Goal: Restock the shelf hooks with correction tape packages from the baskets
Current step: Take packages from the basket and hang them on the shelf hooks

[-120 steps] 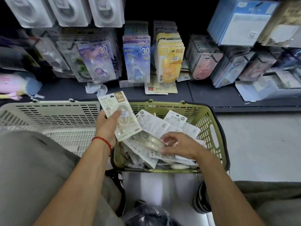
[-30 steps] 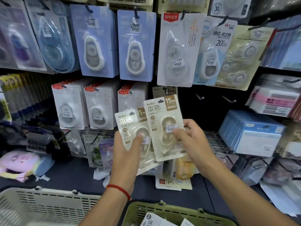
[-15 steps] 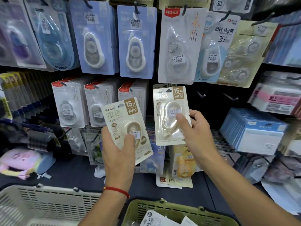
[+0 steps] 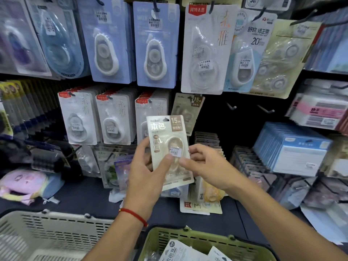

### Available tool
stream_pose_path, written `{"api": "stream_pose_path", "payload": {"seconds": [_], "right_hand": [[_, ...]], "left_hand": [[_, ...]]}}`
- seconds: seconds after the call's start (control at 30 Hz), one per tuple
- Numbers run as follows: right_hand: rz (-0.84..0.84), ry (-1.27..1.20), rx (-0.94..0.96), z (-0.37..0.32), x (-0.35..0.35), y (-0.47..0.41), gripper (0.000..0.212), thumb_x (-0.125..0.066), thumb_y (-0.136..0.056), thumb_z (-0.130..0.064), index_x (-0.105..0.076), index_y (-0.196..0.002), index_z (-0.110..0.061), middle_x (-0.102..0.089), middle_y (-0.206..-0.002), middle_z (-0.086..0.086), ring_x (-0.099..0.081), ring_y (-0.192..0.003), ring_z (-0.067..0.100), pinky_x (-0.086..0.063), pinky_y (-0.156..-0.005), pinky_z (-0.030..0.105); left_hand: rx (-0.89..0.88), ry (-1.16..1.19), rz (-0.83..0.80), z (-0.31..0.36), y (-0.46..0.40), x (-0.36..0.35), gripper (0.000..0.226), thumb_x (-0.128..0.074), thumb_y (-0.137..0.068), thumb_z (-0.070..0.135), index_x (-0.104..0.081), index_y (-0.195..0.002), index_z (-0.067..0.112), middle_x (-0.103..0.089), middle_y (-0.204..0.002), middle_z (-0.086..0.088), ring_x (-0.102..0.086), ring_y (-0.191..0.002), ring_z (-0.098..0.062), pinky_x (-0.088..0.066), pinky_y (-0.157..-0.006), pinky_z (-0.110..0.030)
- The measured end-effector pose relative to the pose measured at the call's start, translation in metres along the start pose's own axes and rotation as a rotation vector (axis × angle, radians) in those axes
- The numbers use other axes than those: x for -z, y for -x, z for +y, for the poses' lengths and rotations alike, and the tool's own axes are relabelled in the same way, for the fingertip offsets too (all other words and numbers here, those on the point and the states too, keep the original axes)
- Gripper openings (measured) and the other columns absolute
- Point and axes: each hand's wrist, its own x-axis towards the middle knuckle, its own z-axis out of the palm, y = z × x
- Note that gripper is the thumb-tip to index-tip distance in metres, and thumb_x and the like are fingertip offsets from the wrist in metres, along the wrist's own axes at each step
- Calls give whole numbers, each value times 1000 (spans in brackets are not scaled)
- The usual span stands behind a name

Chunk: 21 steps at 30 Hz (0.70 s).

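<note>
Left hand [image 4: 145, 178]: fingers curled behind a beige correction tape package [image 4: 170, 149], thumb pressed on its front near the white price sticker. Package held upright, "15M" label at its top right.

Right hand [image 4: 205, 166]: at the package's right edge, thumb tip just beside the left thumb on the blister, fingers curled behind the card. It appears to pinch the same package; how firmly, cannot tell.

Red string bracelet [image 4: 134, 216] on the left wrist.

Just above and behind the held package: one matching beige package [image 4: 188, 112] hanging on a shelf hook. To the right of that, above the right hand: two bare hooks [image 4: 231, 106], nothing on them.

Left of the hands: three rows of white packages with red tabs [image 4: 94, 117] on hooks. Higher up: blue-carded tape packages [image 4: 156, 44].

Right of the right hand: stack of blue boxes [image 4: 293, 147].

Below the wrists: green basket [image 4: 188, 240] holding more beige packages, partly cut by the frame. Left of it, under the left forearm: white basket [image 4: 47, 232].
</note>
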Motion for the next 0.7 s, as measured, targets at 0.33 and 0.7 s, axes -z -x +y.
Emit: {"api": "stream_pose_path", "payload": {"seconds": [0.33, 0.7], "right_hand": [[246, -255, 20, 1, 3, 1, 44, -75, -88, -43, -53, -123, -28, -78, -109, -7, -77, -99, 11, -59, -83, 34], [400, -255, 46, -12, -2, 4, 35, -68, -100, -39, -52, -124, -19, -79, -93, 5, -77, -66, 29, -61, -53, 34]], "left_hand": [[49, -123, -210, -3, 2, -1, 71, -70, -95, -4, -51, -146, 42, -73, -119, 17, -71, -108, -8, -57, -84, -18], [-31, -74, -175, -2, 0, -4, 62, -69, -92, -9, -62, -134, 36, -72, -122, 22, -70, -111, -7, -57, -89, -20]]}}
